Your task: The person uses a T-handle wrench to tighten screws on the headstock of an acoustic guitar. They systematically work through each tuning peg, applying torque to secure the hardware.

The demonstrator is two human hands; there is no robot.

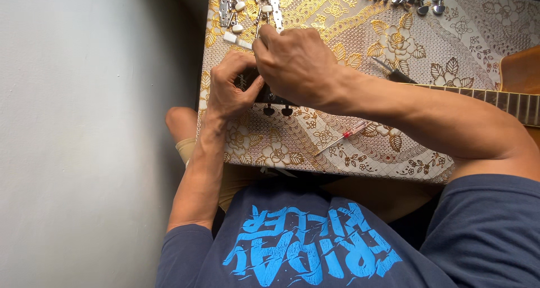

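Black guitar headstock (264, 94) lies on the gold floral counter (394, 46), neck (478, 94) running right. Left hand (230, 88) fingers closed around its end. Right hand (298, 63) rests over it, fingers pinched at the upper edge; held item not discernible. Red-handled screwdriver (343, 137) lies just below. 2 groups of tuning pegs (247, 7) sit at the far edge.

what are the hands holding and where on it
Both grip the guitar's black headstock: the left hand clasps its end, the right hand lies over the top. Whether the right fingers pinch some small part cannot be told.
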